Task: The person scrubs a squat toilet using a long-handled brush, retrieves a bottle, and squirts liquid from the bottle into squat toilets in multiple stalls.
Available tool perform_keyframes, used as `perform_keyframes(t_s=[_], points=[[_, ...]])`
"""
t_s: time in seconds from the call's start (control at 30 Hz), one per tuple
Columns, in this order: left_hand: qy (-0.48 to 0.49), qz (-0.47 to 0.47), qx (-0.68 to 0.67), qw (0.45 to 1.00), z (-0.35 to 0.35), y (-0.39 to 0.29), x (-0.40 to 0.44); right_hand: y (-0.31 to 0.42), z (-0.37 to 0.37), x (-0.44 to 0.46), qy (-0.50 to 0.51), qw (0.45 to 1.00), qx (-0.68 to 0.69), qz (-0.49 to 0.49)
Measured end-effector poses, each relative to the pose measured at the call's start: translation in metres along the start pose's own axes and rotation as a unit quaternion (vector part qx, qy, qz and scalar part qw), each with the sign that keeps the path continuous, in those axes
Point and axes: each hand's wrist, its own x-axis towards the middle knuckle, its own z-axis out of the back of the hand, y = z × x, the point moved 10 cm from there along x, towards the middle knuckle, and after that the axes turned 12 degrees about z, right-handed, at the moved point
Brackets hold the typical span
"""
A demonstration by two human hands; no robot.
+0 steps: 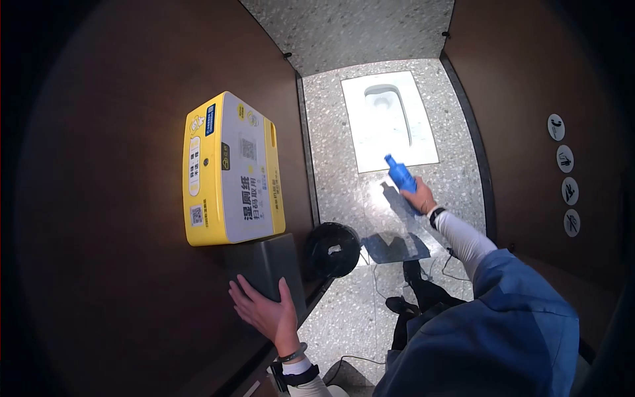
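Note:
My right hand (pixel 419 197) is wrapped around a blue bottle (pixel 399 173), holding it tilted with its narrow end toward the white squat toilet (pixel 358 147) in the floor. What is in the bottle cannot be seen. My left hand (pixel 268 312) has its fingers spread at the dark grey box (pixel 268 263) on the left wall; it appears to touch the box's surface. Directly beyond that box is a yellow and white dispenser (pixel 249 192) with printed characters and square codes.
A black bin (pixel 333 250) with something pale inside stands on the speckled floor by the left wall. Thin dark cables (pixel 354 358) run over the floor near my feet. Round signs (pixel 565 159) mark the brown right partition (pixel 516 99).

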Motion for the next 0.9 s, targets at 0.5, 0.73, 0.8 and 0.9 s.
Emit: perform_keyframes(t_s=[0.5, 0.73, 0.8, 0.9], points=[[-0.087, -0.169, -0.264, 0.946, 0.038, 0.005, -0.053, 0.141, 0.018, -0.182, 0.023, 0.976, 0.096, 0.192], [0.270, 0.044, -0.587, 0.762, -0.100, 0.077, -0.219, 0.234, 0.026, -0.280, 0.143, 0.925, 0.123, 0.329], [0.295, 0.080, -0.593, 0.745, -0.119, 0.109, -0.270, 0.262, 0.005, -0.321, 0.240, 0.901, 0.129, 0.336], [0.287, 0.136, -0.612, 0.724, -0.094, 0.162, -0.313, 0.297, -0.046, -0.393, 0.356, 0.847, 0.161, 0.360]])
